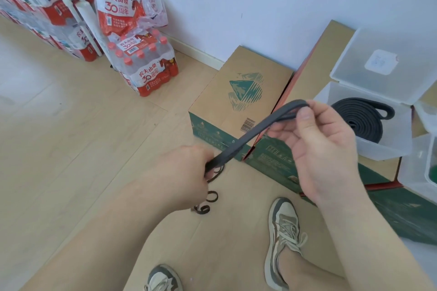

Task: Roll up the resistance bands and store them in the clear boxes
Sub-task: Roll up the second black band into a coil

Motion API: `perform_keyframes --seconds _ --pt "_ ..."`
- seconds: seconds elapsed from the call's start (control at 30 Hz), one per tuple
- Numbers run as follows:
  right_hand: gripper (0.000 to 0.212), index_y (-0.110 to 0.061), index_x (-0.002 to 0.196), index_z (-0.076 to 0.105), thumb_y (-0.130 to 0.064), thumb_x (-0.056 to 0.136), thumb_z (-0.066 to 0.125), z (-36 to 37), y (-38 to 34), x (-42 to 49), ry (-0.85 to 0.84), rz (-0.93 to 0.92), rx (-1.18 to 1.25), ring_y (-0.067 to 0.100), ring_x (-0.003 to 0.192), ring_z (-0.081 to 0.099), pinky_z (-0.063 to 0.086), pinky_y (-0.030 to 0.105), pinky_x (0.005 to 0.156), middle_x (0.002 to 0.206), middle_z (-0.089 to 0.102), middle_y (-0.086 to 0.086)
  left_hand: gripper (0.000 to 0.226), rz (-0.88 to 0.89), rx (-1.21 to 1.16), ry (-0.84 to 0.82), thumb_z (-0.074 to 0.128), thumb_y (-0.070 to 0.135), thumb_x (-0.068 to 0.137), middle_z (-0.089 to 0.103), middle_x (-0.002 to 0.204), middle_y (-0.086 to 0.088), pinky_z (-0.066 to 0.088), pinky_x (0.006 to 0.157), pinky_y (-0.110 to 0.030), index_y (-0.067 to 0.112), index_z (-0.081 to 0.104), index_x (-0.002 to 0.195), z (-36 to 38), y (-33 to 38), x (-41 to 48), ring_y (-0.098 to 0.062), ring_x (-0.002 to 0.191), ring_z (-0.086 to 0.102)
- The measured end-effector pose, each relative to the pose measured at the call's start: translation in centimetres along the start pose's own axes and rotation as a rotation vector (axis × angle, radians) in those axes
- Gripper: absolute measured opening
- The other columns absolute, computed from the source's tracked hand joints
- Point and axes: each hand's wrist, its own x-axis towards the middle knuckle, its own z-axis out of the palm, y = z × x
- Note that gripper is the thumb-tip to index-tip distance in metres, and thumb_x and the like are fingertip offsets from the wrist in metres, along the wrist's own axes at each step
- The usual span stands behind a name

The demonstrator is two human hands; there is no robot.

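A dark grey resistance band [250, 131] stretches in the air between my two hands. My right hand [324, 146] pinches its folded end between thumb and fingers, raised at centre right. My left hand [189, 172] grips the band lower down, and the rest hangs in loose loops [208, 201] toward the floor. An open clear box [378, 146] on the cartons at right holds a rolled dark band [361, 118]; its lid [387, 66] stands up behind. Part of another clear box [421, 168] shows at the right edge.
Brown and green cardboard cartons [238, 94] stand against the white wall and run along the right. Shrink-wrapped packs of water bottles [144, 66] are stacked at back left. My two feet in sneakers [283, 238] stand on the light wood floor [71, 137].
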Motion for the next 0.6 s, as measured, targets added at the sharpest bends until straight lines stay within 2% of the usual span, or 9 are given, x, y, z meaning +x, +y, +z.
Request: perform_keyframes --seconds 0.1,0.2,0.27,0.33,0.37,0.4,0.47,0.53,0.6 --pt "0.014 -0.022 0.11 0.067 -0.012 0.104 0.059 -1.6 0.3 0.1 0.081 0.081 -0.409 0.022 0.071 0.067 0.06 0.043 0.075 0.088 0.074 -0.007 0.015 0.029 -0.012 0.112 0.051 0.013 0.098 0.061 0.095 0.003 0.05 0.074 -0.036 0.025 0.058 0.104 -0.2 -0.1 0.2 -0.023 0.092 0.059" --pt "0.048 -0.039 0.136 0.057 -0.016 0.096 0.072 -2.1 1.2 -0.6 0.0 0.096 -0.705 0.018 0.073 0.067 0.061 0.033 0.08 0.105 0.07 -0.014 0.028 0.202 -0.17 0.314 0.057 0.011 0.098 0.057 0.089 0.015 0.037 0.068 -0.016 0.033 0.063 0.114 -0.7 0.4 0.3 -0.012 0.088 0.051" --pt "0.061 -0.043 0.141 0.055 -0.013 0.093 0.075 -1.6 1.4 -1.2 -0.162 -0.002 -0.668 0.011 0.066 0.061 0.054 0.022 0.072 0.09 0.069 -0.007 0.039 0.332 -0.231 0.346 0.061 0.011 0.097 0.064 0.092 0.021 0.037 0.072 -0.004 0.037 0.067 0.125 -0.8 1.3 0.0 -0.001 0.087 0.051" --pt "0.057 -0.038 0.136 0.061 -0.005 0.091 0.073 -1.0 1.8 -1.6 -0.365 -0.067 -0.551 0.014 0.072 0.063 0.056 0.033 0.074 0.095 0.071 -0.007 0.036 0.438 -0.281 0.356 0.065 0.009 0.092 0.072 0.087 0.023 0.044 0.073 -0.006 0.031 0.072 0.119 -0.6 2.3 -0.2 0.005 0.084 0.06" --pt "0.054 -0.035 0.13 0.065 -0.002 0.089 0.072 -0.9 2.0 -1.6 -0.412 -0.059 -0.491 0.017 0.076 0.065 0.058 0.043 0.076 0.101 0.072 -0.005 0.032 0.472 -0.303 0.368 0.065 0.007 0.091 0.074 0.088 0.021 0.05 0.074 -0.015 0.028 0.073 0.114 -0.5 2.7 -0.3 0.004 0.084 0.064" --pt "0.051 -0.033 0.125 0.068 -0.002 0.086 0.074 -0.8 2.1 -1.6 -0.412 -0.043 -0.458 0.022 0.078 0.067 0.059 0.049 0.078 0.103 0.072 -0.001 0.03 0.482 -0.322 0.383 0.065 0.008 0.09 0.075 0.092 0.019 0.052 0.075 -0.022 0.027 0.073 0.111 -0.5 2.9 -0.2 0.002 0.084 0.065" --pt "0.039 -0.028 0.115 0.075 -0.011 0.081 0.08 -1.0 2.1 -1.3 -0.333 -0.045 -0.444 0.035 0.082 0.067 0.058 0.056 0.08 0.097 0.073 0.008 0.031 0.452 -0.367 0.389 0.065 0.012 0.091 0.074 0.092 0.016 0.049 0.07 -0.018 0.031 0.068 0.116 -0.6 3.0 0.0 0.0 0.081 0.063" --pt "0.02 -0.025 0.101 0.08 -0.013 0.084 0.082 -1.4 2.0 -1.0 -0.281 -0.06 -0.442 0.03 0.077 0.067 0.059 0.048 0.076 0.084 0.075 0.002 0.031 0.381 -0.334 0.319 0.065 0.015 0.091 0.069 0.082 0.01 0.045 0.064 -0.02 0.034 0.061 0.115 -0.5 2.7 0.0 -0.007 0.075 0.06" --pt "0.019 -0.027 0.093 0.077 -0.008 0.092 0.076 -1.7 1.8 -0.9 -0.225 -0.071 -0.464 0.015 0.069 0.065 0.056 0.028 0.07 0.073 0.072 -0.008 0.024 0.265 -0.183 0.165 0.061 0.014 0.089 0.062 0.079 0.007 0.043 0.06 -0.025 0.034 0.057 0.101 -0.1 2.4 0.1 -0.013 0.074 0.056"
